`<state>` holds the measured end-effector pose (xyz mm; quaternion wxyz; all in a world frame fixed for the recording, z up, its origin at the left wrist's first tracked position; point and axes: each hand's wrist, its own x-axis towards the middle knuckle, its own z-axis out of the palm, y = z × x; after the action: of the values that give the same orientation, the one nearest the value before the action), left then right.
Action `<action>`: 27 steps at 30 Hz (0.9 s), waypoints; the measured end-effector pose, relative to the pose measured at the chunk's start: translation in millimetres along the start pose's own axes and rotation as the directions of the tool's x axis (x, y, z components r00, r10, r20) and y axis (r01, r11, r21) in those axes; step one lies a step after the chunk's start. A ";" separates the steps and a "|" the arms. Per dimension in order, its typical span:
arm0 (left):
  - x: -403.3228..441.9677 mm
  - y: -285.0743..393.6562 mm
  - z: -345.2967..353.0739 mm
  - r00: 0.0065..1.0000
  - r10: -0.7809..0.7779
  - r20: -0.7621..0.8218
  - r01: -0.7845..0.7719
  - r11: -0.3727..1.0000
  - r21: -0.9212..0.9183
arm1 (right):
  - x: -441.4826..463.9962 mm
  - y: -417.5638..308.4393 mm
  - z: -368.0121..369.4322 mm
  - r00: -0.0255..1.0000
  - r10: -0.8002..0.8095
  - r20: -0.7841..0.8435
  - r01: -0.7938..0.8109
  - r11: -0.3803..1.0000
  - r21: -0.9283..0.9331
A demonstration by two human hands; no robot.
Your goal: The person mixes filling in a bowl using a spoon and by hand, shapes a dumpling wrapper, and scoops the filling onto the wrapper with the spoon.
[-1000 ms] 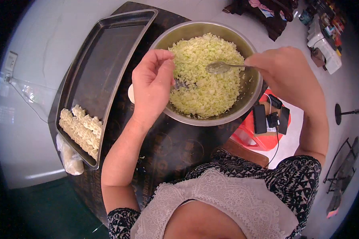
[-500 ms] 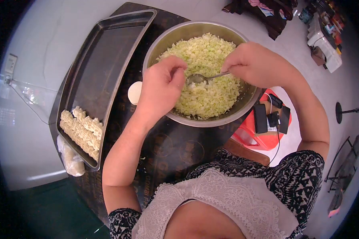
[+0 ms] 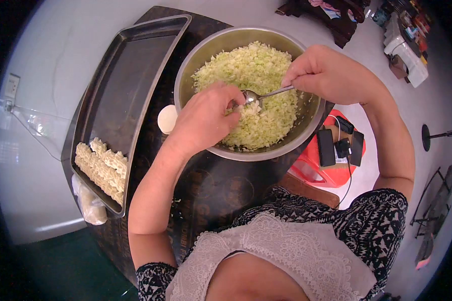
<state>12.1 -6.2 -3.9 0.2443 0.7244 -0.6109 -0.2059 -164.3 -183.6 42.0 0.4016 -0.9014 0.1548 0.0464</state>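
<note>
The right hand [image 3: 331, 72] grips the spoon [image 3: 275, 93] handle, positioning its tip beside the left hand [image 3: 203, 120], whose curled fingers hide any contents.

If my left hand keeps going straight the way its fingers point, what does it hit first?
Your left hand would most likely meet the metal spoon first, at its bowl end, just ahead of the fingers; depth is unclear, so it might pass above or below.

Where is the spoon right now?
In the head view, the spoon is over the chopped filling in the metal bowl, its handle in the right hand and its head beside the left hand's fingers.
</note>
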 end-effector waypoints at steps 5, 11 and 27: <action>-1.2 3.0 -0.2 0.998 -0.014 -0.062 0.013 1.000 -0.010 | -10.0 5.6 4.4 0.847 -0.451 -0.282 0.220 0.779 -0.587; -1.1 -5.2 5.2 0.932 -0.128 -0.340 0.030 0.960 -0.278 | -53.8 -13.3 -30.1 0.922 -0.377 -0.089 0.262 0.777 -0.573; -0.4 -6.1 5.2 0.894 -0.148 -0.423 -0.049 0.905 -0.422 | -48.2 -11.6 32.8 0.907 -0.333 -0.257 0.074 0.728 -0.682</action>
<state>13.7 -5.6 -11.7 0.5226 0.6977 -0.4604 -0.1678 -204.9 -140.4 38.3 0.0256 -0.9882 0.0981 -0.1145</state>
